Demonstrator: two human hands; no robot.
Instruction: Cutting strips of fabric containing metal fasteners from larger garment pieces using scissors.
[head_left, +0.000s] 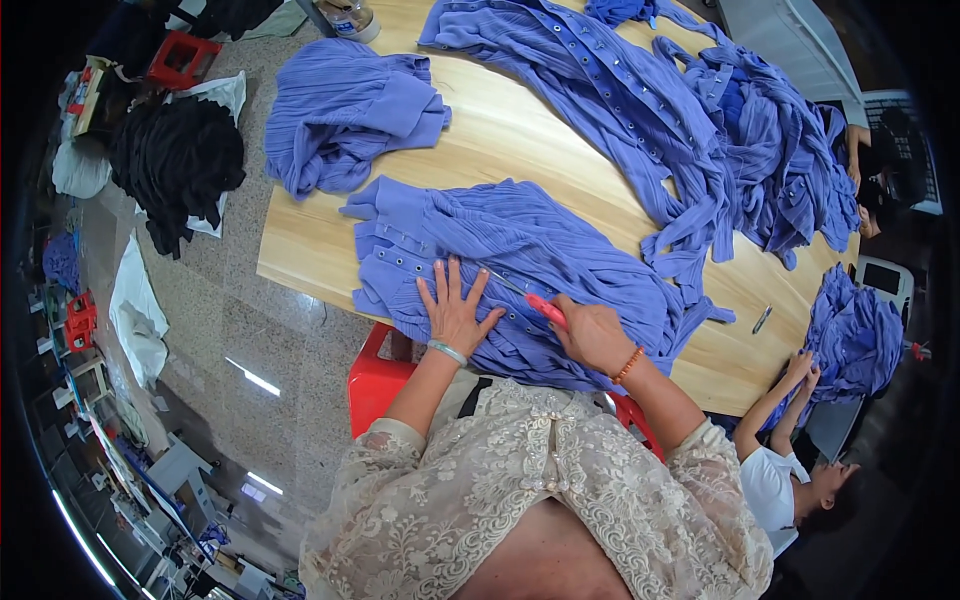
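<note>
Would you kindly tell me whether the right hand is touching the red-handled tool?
Touching: the head view shows the right hand gripping the red-handled tool by its handle.

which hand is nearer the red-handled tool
Right. The right hand grips the red-handled tool; the left hand lies on the purple garment, left of the tool.

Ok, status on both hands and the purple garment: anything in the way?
Left hand spread on purple garment. Right hand gripping red-handled tool, angled over the garment, tip contact unclear. Nothing visibly blocking either hand.
</note>
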